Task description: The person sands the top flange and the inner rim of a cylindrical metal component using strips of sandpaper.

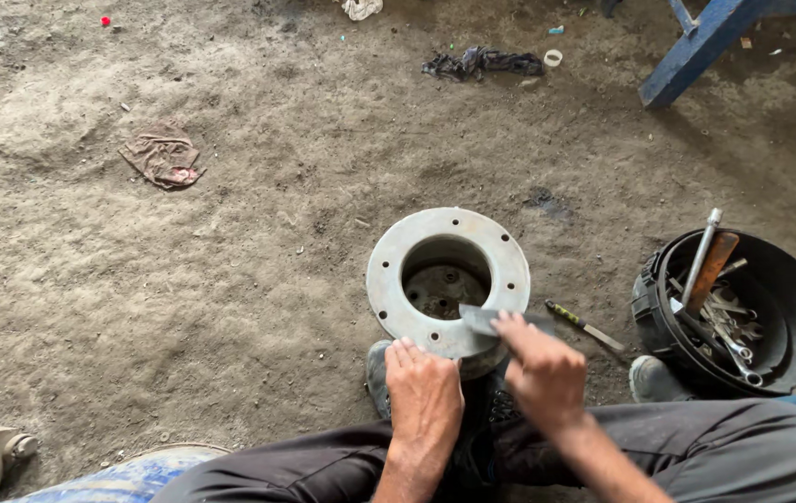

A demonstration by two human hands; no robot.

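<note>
A round grey metal flange housing (389, 279) with bolt holes around its rim stands on the dirt floor between my feet. My left hand (423, 393) rests fingers-down against its near edge, steadying it. My right hand (544, 369) grips a flat metal blade (478, 319), whose tip lies on the near part of the rim. Inside the housing's opening a dark plate with bolts shows.
A screwdriver with a black-and-yellow handle (584, 326) lies right of the housing. A black bucket (789, 270) of wrenches and tools stands at the right. Rags (163, 156) (482, 63) lie on the floor farther away; a blue frame leg (696, 47) is top right.
</note>
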